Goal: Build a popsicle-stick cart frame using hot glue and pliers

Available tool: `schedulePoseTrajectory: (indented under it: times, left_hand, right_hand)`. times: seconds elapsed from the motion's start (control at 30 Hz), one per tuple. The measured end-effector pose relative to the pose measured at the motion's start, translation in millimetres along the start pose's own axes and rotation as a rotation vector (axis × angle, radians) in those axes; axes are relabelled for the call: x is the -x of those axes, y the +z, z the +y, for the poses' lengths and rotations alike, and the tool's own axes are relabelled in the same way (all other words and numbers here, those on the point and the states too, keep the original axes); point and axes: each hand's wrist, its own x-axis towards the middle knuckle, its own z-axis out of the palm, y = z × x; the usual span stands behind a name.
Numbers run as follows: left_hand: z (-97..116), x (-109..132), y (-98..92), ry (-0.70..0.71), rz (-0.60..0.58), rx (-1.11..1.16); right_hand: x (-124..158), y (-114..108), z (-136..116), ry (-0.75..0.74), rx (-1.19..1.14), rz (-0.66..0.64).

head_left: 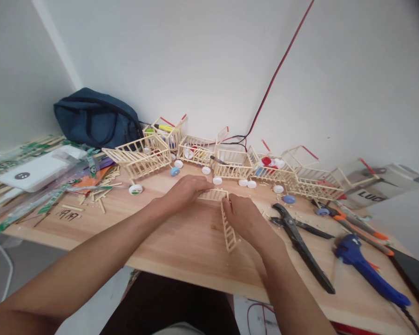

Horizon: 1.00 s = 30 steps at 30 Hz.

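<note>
Both hands are on a small frame of thin wooden sticks (230,235) over the middle of the table. My left hand (193,186) is closed on the frame's far left part, its fingertips partly hidden. My right hand (242,214) pinches the corner where two ladder-like panels meet at an angle. One panel runs left between the hands; the other slopes toward me. Just beyond stands a row of miniature stick carts, including a middle cart (232,164) and a left cart (143,158), with bottle caps as wheels.
Black cutting pliers (303,251), a blue glue gun (370,270) and orange-handled pliers (361,228) lie to the right. On the left are a white power bank (43,167), packaged sticks and loose stick pieces (104,188). A navy bag (96,118) rests against the wall.
</note>
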Motion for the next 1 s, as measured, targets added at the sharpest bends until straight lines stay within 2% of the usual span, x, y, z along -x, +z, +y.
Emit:
schedulePoseTrajectory:
  times: [0.83,1.0]
  left_hand:
    - [3.4,0.1,-2.1,-0.03,-0.017,0.008]
    - [1.9,-0.7,-2.2,-0.004,-0.021,-0.008]
  right_hand:
    - [0.9,-1.9,-0.9,0.005,-0.01,-0.006]
    - [1.7,-3.7,3.6,-0.035,-0.055,-0.007]
